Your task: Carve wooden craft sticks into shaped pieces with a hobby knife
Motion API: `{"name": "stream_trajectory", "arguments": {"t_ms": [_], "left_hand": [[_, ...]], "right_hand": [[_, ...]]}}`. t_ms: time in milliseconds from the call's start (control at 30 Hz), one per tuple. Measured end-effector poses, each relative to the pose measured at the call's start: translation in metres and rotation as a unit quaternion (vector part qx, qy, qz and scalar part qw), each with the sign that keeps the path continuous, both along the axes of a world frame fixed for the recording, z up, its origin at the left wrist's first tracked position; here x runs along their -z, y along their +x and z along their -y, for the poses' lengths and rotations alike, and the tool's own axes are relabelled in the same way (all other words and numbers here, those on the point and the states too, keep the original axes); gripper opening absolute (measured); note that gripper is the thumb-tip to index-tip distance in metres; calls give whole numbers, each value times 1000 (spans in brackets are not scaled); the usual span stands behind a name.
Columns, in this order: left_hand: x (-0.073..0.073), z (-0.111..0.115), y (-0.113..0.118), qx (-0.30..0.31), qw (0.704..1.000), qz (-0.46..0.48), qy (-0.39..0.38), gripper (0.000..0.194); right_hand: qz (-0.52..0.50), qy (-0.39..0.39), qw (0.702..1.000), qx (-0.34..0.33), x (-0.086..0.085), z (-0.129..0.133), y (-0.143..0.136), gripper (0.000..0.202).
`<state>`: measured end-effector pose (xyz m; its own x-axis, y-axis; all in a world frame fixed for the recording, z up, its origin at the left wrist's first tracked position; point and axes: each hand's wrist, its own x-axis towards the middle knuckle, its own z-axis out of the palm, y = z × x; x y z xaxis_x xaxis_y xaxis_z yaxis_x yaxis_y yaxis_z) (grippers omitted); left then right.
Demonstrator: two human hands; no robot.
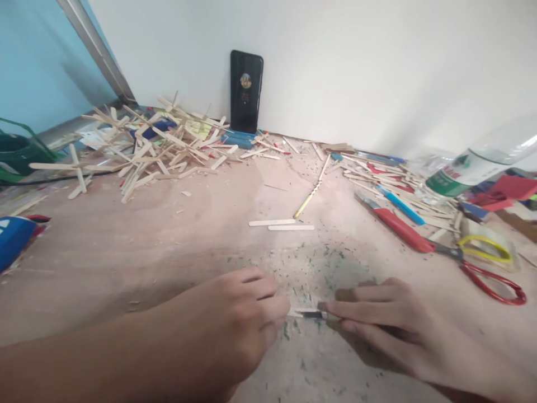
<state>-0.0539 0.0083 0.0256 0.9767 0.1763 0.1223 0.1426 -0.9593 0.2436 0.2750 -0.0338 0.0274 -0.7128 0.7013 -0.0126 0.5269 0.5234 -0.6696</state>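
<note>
My left hand is closed near the table's front, its fingers curled and pressed together. From its fingertips pokes the end of a pale wooden craft stick. Facing it, my right hand is closed with its fingertips on a small cutter blade, dark with a lighter metal end. The blade lies against the stick's end, between both hands. My right fingers hide the rest of the cutter. Green shavings are scattered around the hands. Beyond them lie two craft sticks side by side.
A heap of craft sticks covers the back left. A phone leans on the wall. Farther right are red-handled scissors, a red-handled knife, a blue pen and a tilted plastic bottle. A yellow stick lies mid-table.
</note>
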Motion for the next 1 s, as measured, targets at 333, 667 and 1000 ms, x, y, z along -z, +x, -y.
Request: {"name": "stream_trajectory", "arguments": {"t_ms": [333, 667, 1000], "left_hand": [[27, 4, 2, -23, 998, 49, 42, 7], [17, 3, -1, -25, 998, 44, 48, 12], [17, 6, -1, -35, 998, 25, 52, 15]], "right_hand": [[-13, 35, 999, 21, 13, 6, -7, 42], [-17, 17, 998, 51, 5, 7, -15, 42], [-9, 24, 998, 50, 13, 11, -14, 39]]}}
